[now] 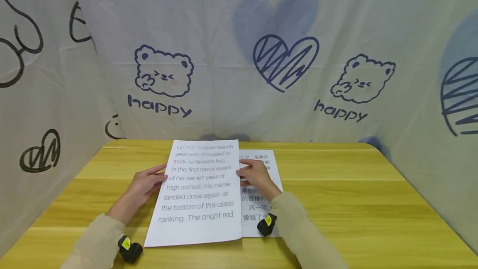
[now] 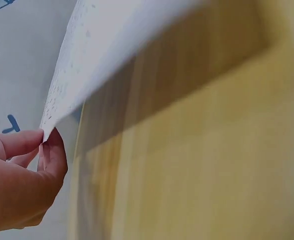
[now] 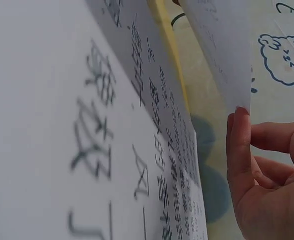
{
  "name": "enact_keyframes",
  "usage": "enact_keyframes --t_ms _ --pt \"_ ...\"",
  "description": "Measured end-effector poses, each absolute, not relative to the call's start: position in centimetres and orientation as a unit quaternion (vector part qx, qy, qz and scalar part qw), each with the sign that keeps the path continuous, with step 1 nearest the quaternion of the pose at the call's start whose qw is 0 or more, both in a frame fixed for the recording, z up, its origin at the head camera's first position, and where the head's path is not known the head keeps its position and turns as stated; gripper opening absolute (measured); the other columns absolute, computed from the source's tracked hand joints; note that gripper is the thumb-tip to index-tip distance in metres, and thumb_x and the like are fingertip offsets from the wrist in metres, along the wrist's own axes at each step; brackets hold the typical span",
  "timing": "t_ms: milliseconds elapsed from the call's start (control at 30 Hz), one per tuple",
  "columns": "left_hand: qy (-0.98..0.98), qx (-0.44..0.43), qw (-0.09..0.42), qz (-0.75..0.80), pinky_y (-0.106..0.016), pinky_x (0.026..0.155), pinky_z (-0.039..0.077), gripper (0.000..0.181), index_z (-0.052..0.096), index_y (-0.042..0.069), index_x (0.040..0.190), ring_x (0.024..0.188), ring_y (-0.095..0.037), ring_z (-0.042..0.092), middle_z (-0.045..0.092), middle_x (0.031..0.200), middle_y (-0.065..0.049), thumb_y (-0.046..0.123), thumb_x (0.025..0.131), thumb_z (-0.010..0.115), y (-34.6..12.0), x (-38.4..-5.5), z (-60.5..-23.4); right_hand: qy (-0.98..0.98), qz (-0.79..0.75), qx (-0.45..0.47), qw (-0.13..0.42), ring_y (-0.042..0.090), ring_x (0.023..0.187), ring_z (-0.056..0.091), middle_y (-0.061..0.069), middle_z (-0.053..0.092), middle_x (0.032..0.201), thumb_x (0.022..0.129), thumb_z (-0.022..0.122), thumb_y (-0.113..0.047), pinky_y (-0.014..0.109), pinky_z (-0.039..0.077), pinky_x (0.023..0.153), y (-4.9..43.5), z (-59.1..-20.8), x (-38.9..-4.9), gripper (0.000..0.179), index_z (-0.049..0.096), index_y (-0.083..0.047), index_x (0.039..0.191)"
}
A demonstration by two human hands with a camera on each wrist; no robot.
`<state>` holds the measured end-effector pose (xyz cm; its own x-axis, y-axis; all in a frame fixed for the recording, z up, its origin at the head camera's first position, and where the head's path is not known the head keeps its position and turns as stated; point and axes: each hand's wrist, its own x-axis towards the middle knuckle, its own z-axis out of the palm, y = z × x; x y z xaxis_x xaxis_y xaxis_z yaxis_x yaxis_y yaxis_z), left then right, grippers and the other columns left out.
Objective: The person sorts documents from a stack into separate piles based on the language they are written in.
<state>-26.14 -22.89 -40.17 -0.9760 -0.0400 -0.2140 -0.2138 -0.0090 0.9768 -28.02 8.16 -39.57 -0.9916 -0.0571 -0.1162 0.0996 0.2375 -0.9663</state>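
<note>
A sheet of paper with printed English text point(image 1: 198, 190) is held up off the table between both hands. My left hand point(image 1: 143, 185) pinches its left edge between thumb and fingers, as the left wrist view also shows. On the opposite edge, my right hand point(image 1: 257, 175) pinches the sheet the same way. Beneath and to the right lies a second sheet with printed Chinese text point(image 1: 257, 206), partly hidden by the English sheet and the right forearm. In the right wrist view, the Chinese sheet point(image 3: 47, 125) fills the left side, apart from the right hand point(image 3: 266, 170).
The wooden table point(image 1: 343, 194) stretches out on both sides of the sheets. A pale cloth curtain point(image 1: 220, 74) printed with bears and hearts hangs behind it and along the sides. Each sleeve carries a small black wrist device point(image 1: 130, 250).
</note>
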Motion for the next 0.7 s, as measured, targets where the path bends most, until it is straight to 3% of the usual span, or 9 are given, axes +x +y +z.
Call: enact_keyframes --t_ms 133,367,700 --pt "0.707 -0.092 0.065 0.698 -0.022 0.071 0.053 0.060 0.033 -0.005 0.146 0.079 -0.009 0.062 0.060 0.106 -0.012 -0.005 0.091 0.059 -24.0 -26.2 -40.2 0.771 -0.634 0.013 0.068 0.022 0.081 0.067 0.013 0.065 0.092 0.087 0.067 -0.002 0.030 0.057 0.066 7.1 -39.4 -28.2 0.051 0.053 0.001 0.135" --pt "0.720 -0.105 0.073 0.682 -0.024 0.071 0.055 0.061 0.032 -0.006 0.146 0.078 -0.011 0.065 0.065 0.094 -0.002 -0.002 0.092 0.060 -26.2 -25.9 -40.4 0.765 -0.641 0.018 0.062 0.019 0.078 0.067 0.011 0.066 0.088 0.086 0.067 -0.002 0.028 0.057 0.063 5.0 -40.1 -28.0 0.048 0.056 0.001 0.132" --pt "0.761 -0.132 0.058 0.633 -0.022 0.070 0.054 0.058 0.033 -0.006 0.146 0.079 -0.010 0.063 0.063 0.106 -0.009 0.003 0.094 0.059 -29.3 -25.9 -39.9 0.781 -0.622 0.013 0.063 0.013 0.054 0.061 0.009 0.063 0.080 0.084 0.064 0.002 0.026 0.055 0.053 1.0 -40.6 -27.8 0.050 0.054 0.002 0.134"
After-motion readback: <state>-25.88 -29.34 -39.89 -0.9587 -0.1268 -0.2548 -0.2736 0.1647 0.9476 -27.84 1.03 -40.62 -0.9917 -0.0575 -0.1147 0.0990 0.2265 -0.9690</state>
